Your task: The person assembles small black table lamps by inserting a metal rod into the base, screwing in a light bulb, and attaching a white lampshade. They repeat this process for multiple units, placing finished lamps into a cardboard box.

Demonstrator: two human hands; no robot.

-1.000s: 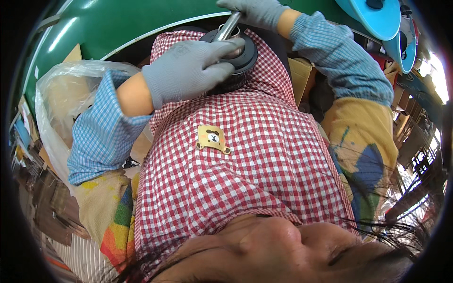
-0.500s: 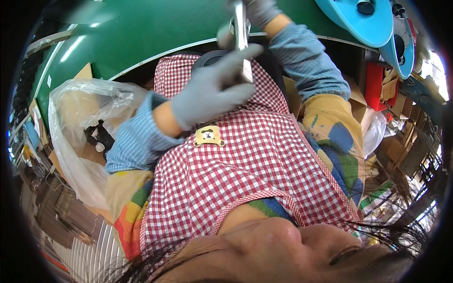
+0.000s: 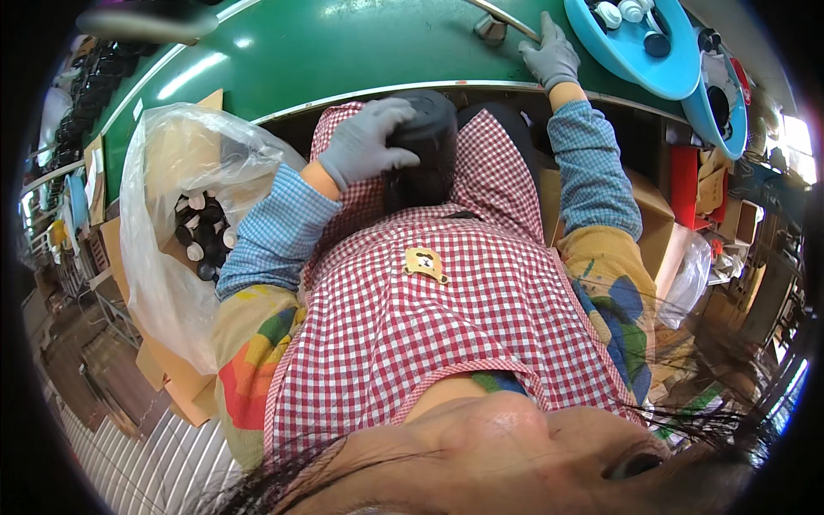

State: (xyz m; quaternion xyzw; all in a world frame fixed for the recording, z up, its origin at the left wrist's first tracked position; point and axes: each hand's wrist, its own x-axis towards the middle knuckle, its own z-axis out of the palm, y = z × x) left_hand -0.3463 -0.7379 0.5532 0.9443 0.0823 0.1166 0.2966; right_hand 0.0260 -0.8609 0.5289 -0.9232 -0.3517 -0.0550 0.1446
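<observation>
My left hand [image 3: 369, 142], in a grey glove, has its fingers apart at the left side of a dark cylinder [image 3: 432, 154] that stands between my thighs. Its fingertips and thumb appear to touch the cylinder's upper edge. My right hand [image 3: 551, 58], also gloved in grey, is stretched out over the green table [image 3: 343, 60] with fingers spread. Beside its fingers lies the end of a long, slim metal bar [image 3: 508, 19]. A short, flared metal piece [image 3: 491, 30] sits against that bar, whose far end is cut off by the picture's upper edge.
Light-blue basins [image 3: 678, 81] with black and white round parts stand at the right. To my left, a clear plastic bag [image 3: 142, 240] lines a cardboard box [image 3: 184, 390] and holds several black and white parts [image 3: 206, 227]. A red box [image 3: 684, 184] stands at the right.
The shiny metal bar, earlier upright between both hands, now lies on the table. My right hand has moved right and opened; my left has drawn back to the cylinder.
</observation>
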